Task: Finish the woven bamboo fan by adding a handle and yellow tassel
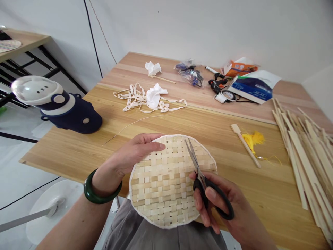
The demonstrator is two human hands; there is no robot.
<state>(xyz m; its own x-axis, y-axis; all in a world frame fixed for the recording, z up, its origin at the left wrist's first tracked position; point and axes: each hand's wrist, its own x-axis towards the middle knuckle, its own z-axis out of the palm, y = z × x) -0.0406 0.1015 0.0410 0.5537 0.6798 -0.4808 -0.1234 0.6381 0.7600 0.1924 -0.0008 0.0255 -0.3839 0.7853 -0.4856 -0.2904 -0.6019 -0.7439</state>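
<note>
A round woven bamboo fan face [161, 187] with a white edge lies half over the near edge of the wooden table [182, 121]. My left hand [132, 154], with a green bangle on the wrist, grips its upper left rim, fingers curled over the weave. My right hand [221, 205] is closed on black-handled scissors [200, 173]. Their blades are nearly together and point up and away over the fan face.
A navy bottle with a white lid [57, 104] stands at the left. White strips and tissue [148, 97] lie in the middle. A wooden handle with a yellow tassel [247, 144] and several bamboo slats [307, 152] lie at right. Packets and tools [229, 83] sit at the back.
</note>
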